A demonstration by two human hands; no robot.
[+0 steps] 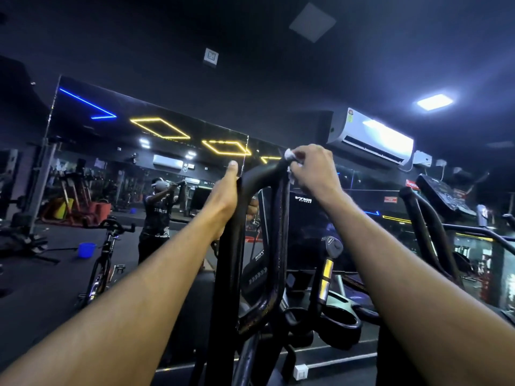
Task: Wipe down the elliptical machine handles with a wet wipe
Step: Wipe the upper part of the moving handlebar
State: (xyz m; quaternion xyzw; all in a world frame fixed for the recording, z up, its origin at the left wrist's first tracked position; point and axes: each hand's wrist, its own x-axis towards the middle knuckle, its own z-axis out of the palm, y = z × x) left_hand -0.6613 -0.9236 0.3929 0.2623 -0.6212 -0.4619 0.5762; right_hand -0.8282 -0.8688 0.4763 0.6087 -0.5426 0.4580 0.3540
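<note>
Handle: black loop, upright between my forearms; mirror beyond, second machine near on the right. My left hand grips its left bar, thumb up. My right hand pinches the white wipe against its top right corner.

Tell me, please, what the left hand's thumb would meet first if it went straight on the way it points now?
The left hand grips the elliptical handle with its thumb pointing up. Past the tip the way looks free; only the wall mirror shows beyond it, well behind the machine, though depth is hard to judge.
</note>
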